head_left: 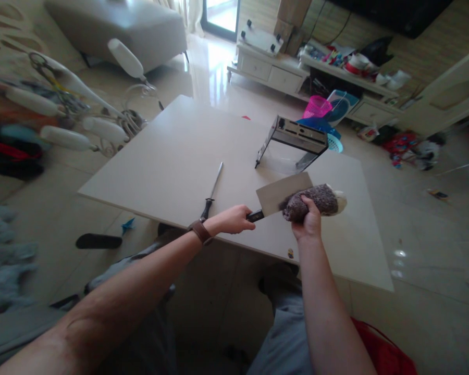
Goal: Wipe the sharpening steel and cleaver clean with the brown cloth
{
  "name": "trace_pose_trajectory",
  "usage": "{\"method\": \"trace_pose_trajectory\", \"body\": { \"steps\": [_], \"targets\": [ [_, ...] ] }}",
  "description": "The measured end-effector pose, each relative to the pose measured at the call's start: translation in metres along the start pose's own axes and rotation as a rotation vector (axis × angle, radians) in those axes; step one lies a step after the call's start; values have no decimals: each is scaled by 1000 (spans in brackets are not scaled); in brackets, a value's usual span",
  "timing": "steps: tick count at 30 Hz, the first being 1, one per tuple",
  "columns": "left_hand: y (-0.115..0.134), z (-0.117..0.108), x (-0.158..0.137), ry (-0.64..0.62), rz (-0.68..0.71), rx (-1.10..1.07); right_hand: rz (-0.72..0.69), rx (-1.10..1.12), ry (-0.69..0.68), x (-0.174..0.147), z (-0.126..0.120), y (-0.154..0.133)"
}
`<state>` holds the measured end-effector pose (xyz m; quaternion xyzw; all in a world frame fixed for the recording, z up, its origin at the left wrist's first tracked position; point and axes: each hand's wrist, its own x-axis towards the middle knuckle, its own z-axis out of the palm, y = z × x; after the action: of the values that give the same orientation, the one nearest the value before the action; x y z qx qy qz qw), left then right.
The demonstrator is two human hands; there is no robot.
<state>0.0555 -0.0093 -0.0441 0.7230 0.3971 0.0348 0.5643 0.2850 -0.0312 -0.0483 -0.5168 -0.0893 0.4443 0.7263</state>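
Note:
My left hand [236,219] is closed around the black handle of a cleaver [281,192], whose broad blade points to the right above the white table. My right hand [309,219] grips a rolled grey-brown cloth [316,202] with a pale end, held against the lower side of the blade. Where the cloth overlaps the blade, its far part is hidden. A honing steel [214,187] with a black handle lies on the table, just beyond my left wrist. Behind the cleaver stands a dark-framed box with clear sides [301,133].
The white tabletop [148,161] spans the middle, its near edge beside my knees. A white chandelier [127,60] reaches in at the left. Behind the table are a pink basket [317,106] and a low TV cabinet [269,73]. A small sticker-like thing [290,253] lies near the front edge.

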Motion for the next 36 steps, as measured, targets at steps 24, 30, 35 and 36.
{"method": "trace_pose_trajectory", "body": {
  "steps": [24,30,35,36],
  "targets": [
    [12,39,-2,63,-21,86,206,-46,-1,-20,10,32],
    [10,38,-1,75,-20,77,196,-76,-46,-22,9,43],
    [7,38,2,77,-25,67,180,-95,-60,-30,13,50],
    [6,38,2,78,-22,59,172,-101,-63,-32,14,51]
  ]
}}
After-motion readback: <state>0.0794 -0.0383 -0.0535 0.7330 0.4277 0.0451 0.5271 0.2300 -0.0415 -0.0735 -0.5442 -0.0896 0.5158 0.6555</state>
